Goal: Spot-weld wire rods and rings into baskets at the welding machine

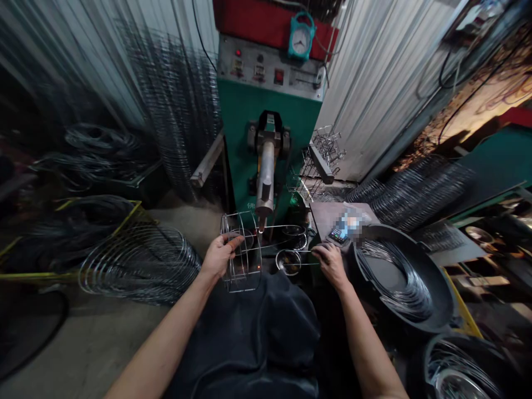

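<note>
My left hand grips a round wire cage made of rings and straight rods, held under the tip of the grey welding head of a green machine. My right hand is closed on a thin wire rod that reaches left toward the cage. A small orange glow shows low on the cage near the rod's end.
A black tub of wire rings sits at my right, another tub below it. A phone lies on a small table. Stacks of wire rings lie on the floor at left. Two small metal bowls stand under the machine.
</note>
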`<state>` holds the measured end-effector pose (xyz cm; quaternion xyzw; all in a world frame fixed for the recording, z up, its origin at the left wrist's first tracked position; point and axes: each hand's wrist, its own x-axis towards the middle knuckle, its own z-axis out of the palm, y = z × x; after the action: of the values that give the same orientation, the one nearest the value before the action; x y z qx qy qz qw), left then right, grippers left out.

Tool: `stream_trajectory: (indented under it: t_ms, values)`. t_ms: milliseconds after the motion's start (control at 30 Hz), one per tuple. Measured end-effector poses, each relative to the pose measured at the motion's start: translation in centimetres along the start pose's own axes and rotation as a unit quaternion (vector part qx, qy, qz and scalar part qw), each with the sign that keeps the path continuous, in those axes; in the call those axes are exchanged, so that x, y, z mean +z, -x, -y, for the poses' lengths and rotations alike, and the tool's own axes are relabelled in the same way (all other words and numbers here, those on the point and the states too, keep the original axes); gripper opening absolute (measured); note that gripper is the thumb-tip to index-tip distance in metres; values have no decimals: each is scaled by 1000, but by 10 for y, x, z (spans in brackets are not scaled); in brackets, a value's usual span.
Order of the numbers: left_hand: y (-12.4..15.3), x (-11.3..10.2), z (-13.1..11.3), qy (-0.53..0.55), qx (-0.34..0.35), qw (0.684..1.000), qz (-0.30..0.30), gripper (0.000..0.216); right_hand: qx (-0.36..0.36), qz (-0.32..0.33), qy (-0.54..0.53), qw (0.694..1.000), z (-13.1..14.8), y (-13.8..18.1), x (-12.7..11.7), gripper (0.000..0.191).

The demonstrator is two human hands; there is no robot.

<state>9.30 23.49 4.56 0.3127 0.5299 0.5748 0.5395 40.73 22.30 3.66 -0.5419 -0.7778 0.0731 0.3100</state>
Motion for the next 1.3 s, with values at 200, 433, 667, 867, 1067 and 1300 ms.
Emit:
stream_trajectory:
  t_ms: [200,433,667,867,1067,1300]
  values:
    - [2,5,7,2,-22,1000,2,44,-74,-8,-137,988,40,-24,28,24]
    - [3,4,2,28,-37,999,26,39,-87,-44,-133,986,46,-48,52,17]
    - [0,5,-4,54,-56,996,40,40,-107,-31,-116,987,45,-51,50,17]
    - [-5,5,-6,69,-61,995,41,42,-130,-29,-117,984,40,-57,49,16]
    - [-10,6,-6,74,-67,994,44,41,-145,-34,-115,982,35,-62,53,16]
    - [-20,10,-8,79,-69,994,43,40,-138,-22,-113,984,30,-72,54,16]
